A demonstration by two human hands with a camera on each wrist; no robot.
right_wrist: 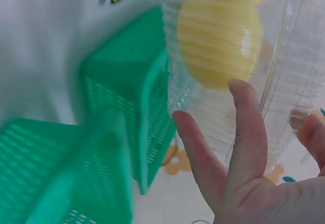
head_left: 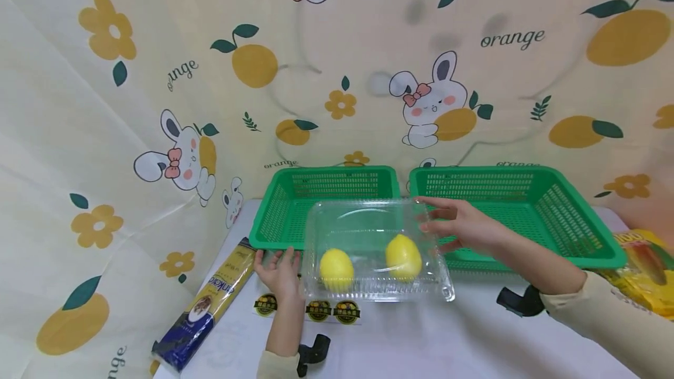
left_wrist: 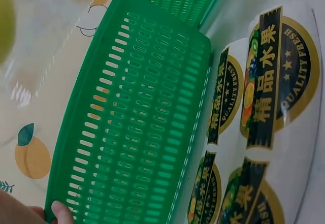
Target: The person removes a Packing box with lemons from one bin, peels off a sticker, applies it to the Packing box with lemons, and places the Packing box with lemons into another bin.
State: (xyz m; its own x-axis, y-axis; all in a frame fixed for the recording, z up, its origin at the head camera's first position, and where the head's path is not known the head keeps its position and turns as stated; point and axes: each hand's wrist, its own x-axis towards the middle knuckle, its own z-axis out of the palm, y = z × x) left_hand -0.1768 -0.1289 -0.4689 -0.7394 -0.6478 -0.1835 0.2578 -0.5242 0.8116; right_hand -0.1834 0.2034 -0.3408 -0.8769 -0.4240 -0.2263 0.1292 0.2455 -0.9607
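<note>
A clear plastic clamshell box (head_left: 368, 218) with two lemons (head_left: 337, 269) inside is tilted toward me, overlapping both green baskets in the head view. My right hand (head_left: 466, 227) grips its right side. In the right wrist view, spread fingers (right_wrist: 249, 127) press one face while the thumb reaches the other, close to a lemon (right_wrist: 218, 38). Left of the box, my left hand (head_left: 281, 271) has loosely bent fingers right at the front rim of the left green basket (head_left: 274, 244). In the left wrist view, its fingertip (left_wrist: 62, 212) overlaps that rim.
The right green basket (head_left: 605, 259) stands beside the left one. Round fruit labels (head_left: 318, 310) lie on the white table in front. A blue and gold packet (head_left: 207, 306) lies at left, a yellow bag (head_left: 645, 268) at far right. Printed cloth (head_left: 337, 34) hangs behind.
</note>
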